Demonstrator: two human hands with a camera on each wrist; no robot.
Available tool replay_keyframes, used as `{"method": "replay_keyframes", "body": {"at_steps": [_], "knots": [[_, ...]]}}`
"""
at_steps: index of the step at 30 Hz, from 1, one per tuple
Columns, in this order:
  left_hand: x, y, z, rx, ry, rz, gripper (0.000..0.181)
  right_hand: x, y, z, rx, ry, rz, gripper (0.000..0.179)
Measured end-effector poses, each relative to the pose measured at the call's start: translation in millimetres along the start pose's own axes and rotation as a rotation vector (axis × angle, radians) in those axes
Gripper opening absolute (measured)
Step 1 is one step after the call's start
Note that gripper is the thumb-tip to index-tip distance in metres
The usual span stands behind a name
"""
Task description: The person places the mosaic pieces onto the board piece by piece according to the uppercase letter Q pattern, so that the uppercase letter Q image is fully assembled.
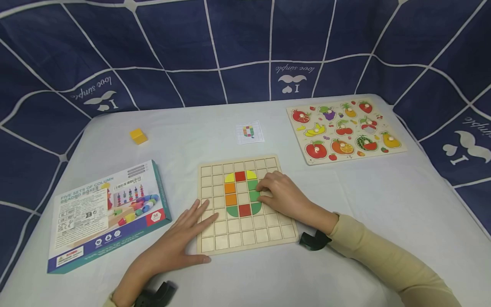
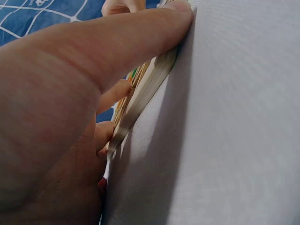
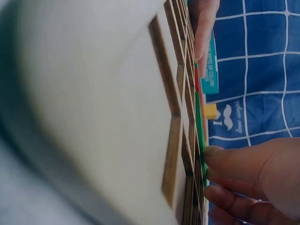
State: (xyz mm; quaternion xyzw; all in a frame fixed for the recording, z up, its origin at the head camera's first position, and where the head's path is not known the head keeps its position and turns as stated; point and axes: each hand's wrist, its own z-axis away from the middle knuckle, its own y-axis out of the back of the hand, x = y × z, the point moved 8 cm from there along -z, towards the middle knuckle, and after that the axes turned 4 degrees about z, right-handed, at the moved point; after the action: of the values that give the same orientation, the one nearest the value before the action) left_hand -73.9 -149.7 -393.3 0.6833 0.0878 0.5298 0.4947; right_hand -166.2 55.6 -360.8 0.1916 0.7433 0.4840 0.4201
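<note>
A wooden grid board (image 1: 268, 233) lies on the table. In its cells sits a ring of coloured tiles: red tile (image 1: 240, 176), orange tile (image 1: 230, 199), yellow quarter-round tile (image 1: 251, 175) and green square tile (image 1: 253, 195), among others. My right hand (image 1: 285, 194) is over the board's right side, its thumb and fingertips touching the green tiles in the right column. In the right wrist view the thumb (image 3: 234, 161) and fingers lie slightly apart at a green strip (image 3: 198, 112). My left hand (image 1: 182, 238) rests spread at the board's left edge, thumb (image 2: 140, 35) by the near corner.
Behind the board lies a small pattern card (image 1: 258, 135). A fruit puzzle board (image 1: 299, 132) is at the back right. On the left are a bead-toy box (image 1: 126, 230) and a yellow block (image 1: 138, 136). A dark blue checked cloth (image 1: 245, 47) hangs behind the table.
</note>
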Motion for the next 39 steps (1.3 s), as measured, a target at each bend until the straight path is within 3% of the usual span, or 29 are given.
{"method": "replay_keyframes", "body": {"at_steps": [6,10,13,16,25,39], "knots": [[-1.5,-0.6,0.4,-0.005,0.016,-0.002,0.103,9,4,4.0,-0.014,-0.056,-0.097,0.019],[-1.7,-1.5,0.1,-0.007,0.027,0.002,0.104,27,24,14.8,0.052,-0.091,-0.204,0.019],[-1.6,-1.9,0.4,-0.006,0.026,-0.001,0.104,45,40,28.0,0.124,-0.109,-0.208,0.016],[-1.2,-1.4,0.8,-0.001,0.019,-0.003,0.104,61,48,44.3,0.148,-0.149,-0.178,0.017],[-1.6,-0.5,0.3,0.004,0.007,-0.003,0.104,81,29,72.6,-0.006,-0.194,-0.242,0.024],[-2.2,-1.5,0.0,-0.005,0.012,-0.018,0.105,78,23,74.4,0.099,-0.178,-0.195,0.023]]}}
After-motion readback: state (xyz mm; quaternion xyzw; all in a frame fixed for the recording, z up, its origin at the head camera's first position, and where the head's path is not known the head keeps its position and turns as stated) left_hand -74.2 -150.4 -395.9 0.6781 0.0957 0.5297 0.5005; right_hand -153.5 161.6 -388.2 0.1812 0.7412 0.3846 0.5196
